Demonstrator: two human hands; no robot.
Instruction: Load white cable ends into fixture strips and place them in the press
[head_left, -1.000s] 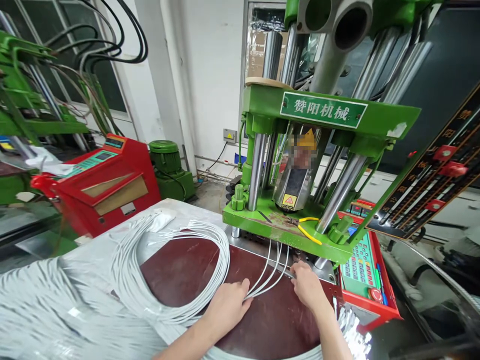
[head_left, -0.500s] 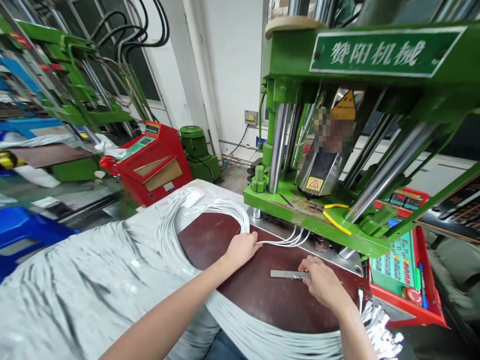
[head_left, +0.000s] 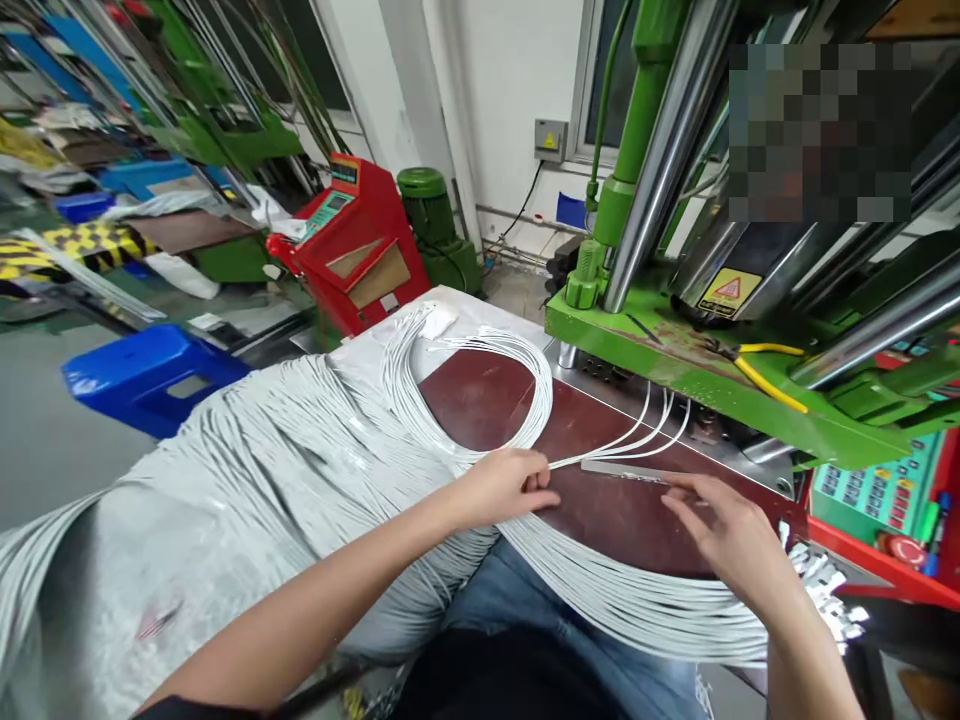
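Your left hand [head_left: 521, 487] is low over the brown board [head_left: 622, 520], its fingers curled and its thumb close to the forefinger with a small gap. The thin white cables [head_left: 574, 460] curve down from under the green press plate [head_left: 720, 375] and reach your knuckles there (whether you have them gripped, I cannot tell).

Your right hand [head_left: 724, 515] is at the near end of the flat metal strip [head_left: 619, 468], with thumb and forefinger visibly parted. The strip's end meets your forefinger, though I cannot tell whether the other fingers have hold of it. The strip lies over the board, its far end just beside the cables.

Beyond your left hand, a loop of white cable [head_left: 541, 400] lies partly on the board. A thick cable bundle [head_left: 637, 605] sweeps round the board's near edge, towards the white connectors [head_left: 829, 600] beyond your right wrist. Yellow-handled pliers [head_left: 772, 390] rest on the press plate (handles apart), and a blue stool [head_left: 150, 375] stands over to the left.
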